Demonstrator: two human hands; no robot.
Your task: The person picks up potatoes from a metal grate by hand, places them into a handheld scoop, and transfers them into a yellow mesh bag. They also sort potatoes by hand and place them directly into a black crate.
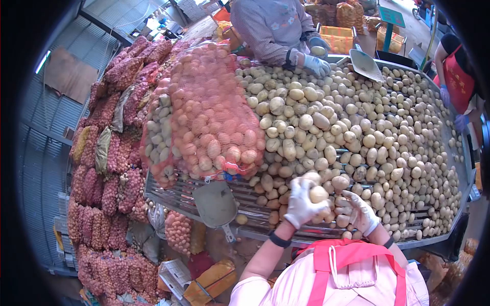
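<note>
My left hand (302, 204), in a white glove, is closed around a pale potato (319, 194) above the sorting table. To its right, my right hand (361, 213), gloved too, reaches over the loose potatoes with its fingers apart and slightly bent. Its fingertips are close to the potatoes beside the left hand; whether they touch one is hard to make out. Around both hands lies a broad heap of potatoes (321, 121) on the slatted metal table (255, 204).
A full red mesh sack (212, 107) lies on the table's left, near a metal scoop (215, 205). Another scoop (365, 65) rests at the far edge. Opposite stands a gloved co-worker (273, 30); another person (457, 76) is at right. Stacked sacks (115, 194) fill the left.
</note>
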